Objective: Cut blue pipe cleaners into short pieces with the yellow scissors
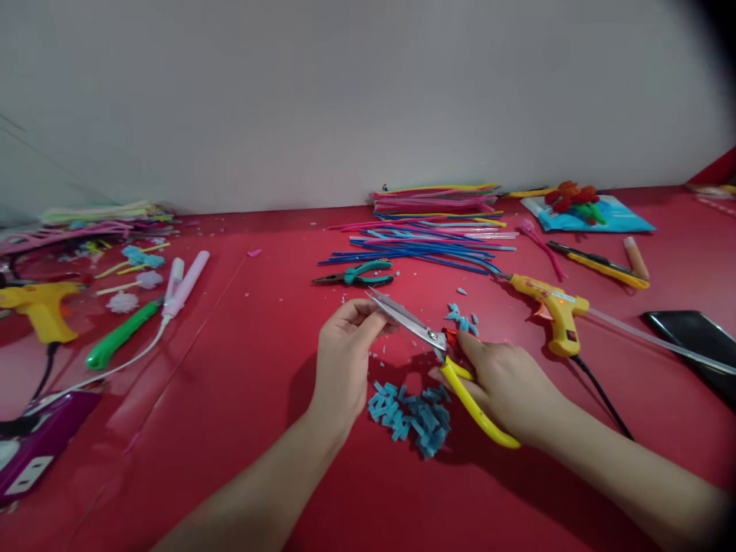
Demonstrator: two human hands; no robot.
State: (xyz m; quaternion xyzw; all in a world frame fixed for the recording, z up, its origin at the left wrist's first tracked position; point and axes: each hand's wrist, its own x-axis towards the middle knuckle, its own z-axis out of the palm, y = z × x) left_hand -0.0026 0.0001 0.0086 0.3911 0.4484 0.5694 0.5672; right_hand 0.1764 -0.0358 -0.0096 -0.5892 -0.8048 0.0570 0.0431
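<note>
My right hand point(509, 383) grips scissors point(480, 414) with yellow handles, their blades pointing up and left. The blade tips lie at the fingers of my left hand point(348, 345). Thumb and fingers of that hand are pinched together, and what they hold is hidden behind the fingers and blades. Below the blades, on the red table, is a pile of short cut blue pieces point(411, 418). A smaller group of light blue pieces point(461, 318) lies just beyond my right hand. Tiny scraps are scattered between the two hands.
Teal-handled pliers point(359, 274) lie beyond my left hand, before bundles of coloured pipe cleaners point(437, 201). A yellow glue gun point(552, 303), a utility knife point(601, 264) and a black phone point(695, 345) lie right. Another glue gun point(43, 307) and a green-handled tool point(123, 333) lie left.
</note>
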